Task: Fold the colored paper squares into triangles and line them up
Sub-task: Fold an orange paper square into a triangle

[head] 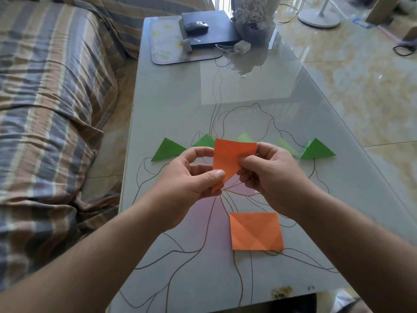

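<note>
Nearest the camera, two bare forearms reach in from the bottom corners over a glossy grey glass table [171, 114] printed with a line-drawn flower. Between them, at about 5 o'clock from the table's middle, a flat orange paper square [256, 231] with diagonal creases lies on the glass.

Above it, both hands hold a second orange paper sheet [230, 158] in the air. The left hand [191, 177] pinches its lower corner between thumb and curled fingers; the right hand [270, 175] pinches its right edge with thumb and fingertips. The sheet is tilted, tapering to a point at its lower end — whether it is already folded cannot be told.

Behind the hands, toward 12 o'clock, five green folded paper triangles stand in a row across the table: the leftmost triangle [168, 150] at 9 o'clock of the held sheet, the rightmost triangle [317, 150] at 3 o'clock, and three between them partly hidden.

At the far end — 12 o'clock — a black mouse [196, 27] rests on a black flat box [216, 26]. A striped fabric sofa [49, 91] fills the 9 o'clock side.
</note>
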Motion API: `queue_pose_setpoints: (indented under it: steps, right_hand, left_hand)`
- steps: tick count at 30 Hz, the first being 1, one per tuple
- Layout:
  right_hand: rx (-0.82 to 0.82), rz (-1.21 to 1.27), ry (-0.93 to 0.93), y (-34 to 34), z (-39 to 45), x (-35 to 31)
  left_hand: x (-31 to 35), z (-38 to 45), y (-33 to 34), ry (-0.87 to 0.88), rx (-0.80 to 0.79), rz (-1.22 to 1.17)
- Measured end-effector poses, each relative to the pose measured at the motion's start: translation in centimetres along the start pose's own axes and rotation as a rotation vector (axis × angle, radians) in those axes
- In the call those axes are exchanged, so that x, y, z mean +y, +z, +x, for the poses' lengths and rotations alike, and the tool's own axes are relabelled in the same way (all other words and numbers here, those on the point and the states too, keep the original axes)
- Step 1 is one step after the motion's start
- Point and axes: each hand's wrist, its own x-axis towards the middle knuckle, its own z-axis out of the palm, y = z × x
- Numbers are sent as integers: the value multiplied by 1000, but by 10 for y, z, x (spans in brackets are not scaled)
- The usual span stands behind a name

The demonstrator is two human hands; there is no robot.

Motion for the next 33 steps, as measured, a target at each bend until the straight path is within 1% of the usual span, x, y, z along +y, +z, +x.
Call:
queue_pose_setpoints:
  steps: [6, 10, 15, 20, 22, 26, 30, 33]
  right_hand:
    - [-62, 30, -9, 1, -3, -2]
    - [-93, 22, -16, 0, -5, -3]
    - [-125, -3, -55, 1, -9, -5]
    - [-95, -39, 6, -3, -5, -9]
    - [-97, -65, 3, -5, -4, -10]
    - [-69, -108, -72, -3, -7, -5]
    - [-62, -57, -153, -3, -8, -2]
    - [-36, -135, -230, -1, -7, -2]
  left_hand:
    - [1, 1, 4, -28, 6, -78]
    - [2, 1, 2, -40, 39, -74]
    - [3, -1, 0, -9, 25, -7]
    - [6, -4, -4, 107, 50, 251]
    - [5, -3, -4, 109, 57, 243]
    - [0, -2, -4, 110, 63, 197]
    - [1, -4, -5, 210, 59, 256]
    - [2, -5, -3, 259, 42, 264]
